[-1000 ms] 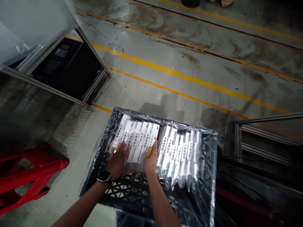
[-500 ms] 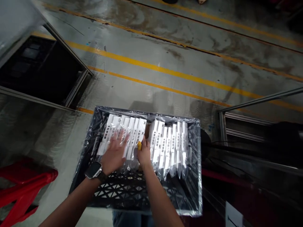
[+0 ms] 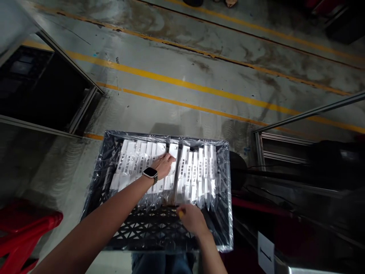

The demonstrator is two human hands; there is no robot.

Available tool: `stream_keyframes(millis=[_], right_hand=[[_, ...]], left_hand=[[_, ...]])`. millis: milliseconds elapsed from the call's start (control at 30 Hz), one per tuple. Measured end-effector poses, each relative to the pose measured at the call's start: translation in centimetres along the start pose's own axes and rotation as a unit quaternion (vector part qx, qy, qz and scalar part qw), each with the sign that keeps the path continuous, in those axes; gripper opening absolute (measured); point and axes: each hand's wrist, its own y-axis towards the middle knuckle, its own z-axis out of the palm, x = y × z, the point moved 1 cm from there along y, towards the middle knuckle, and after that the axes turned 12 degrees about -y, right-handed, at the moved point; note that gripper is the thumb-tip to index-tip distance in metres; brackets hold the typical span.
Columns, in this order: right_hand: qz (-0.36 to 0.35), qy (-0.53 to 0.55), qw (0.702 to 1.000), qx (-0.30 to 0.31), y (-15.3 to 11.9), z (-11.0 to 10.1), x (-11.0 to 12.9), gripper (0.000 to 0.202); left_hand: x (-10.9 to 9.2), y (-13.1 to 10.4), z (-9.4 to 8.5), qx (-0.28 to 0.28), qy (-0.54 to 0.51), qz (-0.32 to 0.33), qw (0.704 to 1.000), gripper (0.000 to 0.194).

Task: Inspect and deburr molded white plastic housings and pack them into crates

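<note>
A black plastic crate (image 3: 230, 198) lined with clear film holds two rows of slim white parts in clear bags. My left hand (image 3: 164, 166), with a watch on its wrist, reaches across the left row (image 3: 124, 158). Its fingers are closed on the upper part of a white bagged part (image 3: 172, 177) at the gap between the rows. My right hand (image 3: 192, 219) is closed and slightly blurred, low over the front of the crate. A small yellow thing (image 3: 181, 215) pokes out of its fingers; the rest is hidden. The right row (image 3: 195, 171) stands beyond it.
At the lower left is a red plastic stool (image 3: 31, 224). Metal frames stand at the left (image 3: 82, 110) and right (image 3: 259, 148). Yellow lines (image 3: 171, 80) cross the grey floor beyond the crate. A white sign (image 3: 265, 251) is at the lower right.
My left hand has moved right, from lying spread over the left row to the white part at the gap. My right hand has pulled back from the gap toward the crate's front, keeping the yellow thing.
</note>
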Motion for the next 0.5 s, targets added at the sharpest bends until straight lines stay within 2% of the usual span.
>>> stream_keyframes(millis=[67,133,233,333,433,500], right_hand=[[0.06,-0.074,0.994,0.049,-0.1,-0.2,-2.4,0.01],[0.089,-0.13,0.985,0.071,1.2,-0.1,-3.5,0.019],[0.103,-0.173,0.977,0.069,3.6,0.3,-3.3,0.026],[0.123,-0.182,0.973,0.065,4.0,0.3,-2.3,0.027],[0.126,-0.166,0.977,0.045,2.5,-1.6,-1.9,0.024],[0.128,-0.155,0.979,-0.02,1.6,-4.0,-2.0,0.027]], left_hand=[[-0.2,-0.1,0.0,-0.012,0.002,0.005,1.0,0.019],[-0.2,-0.1,0.1,-0.024,0.005,0.003,1.0,0.018],[0.0,0.0,0.4,-0.035,0.01,0.006,0.999,0.02],[0.3,-0.1,0.6,-0.04,0.016,0.013,0.999,0.027],[0.3,-0.3,0.8,-0.041,0.021,0.019,0.999,0.032],[0.2,-0.4,0.9,-0.046,0.022,0.021,0.998,0.036]])
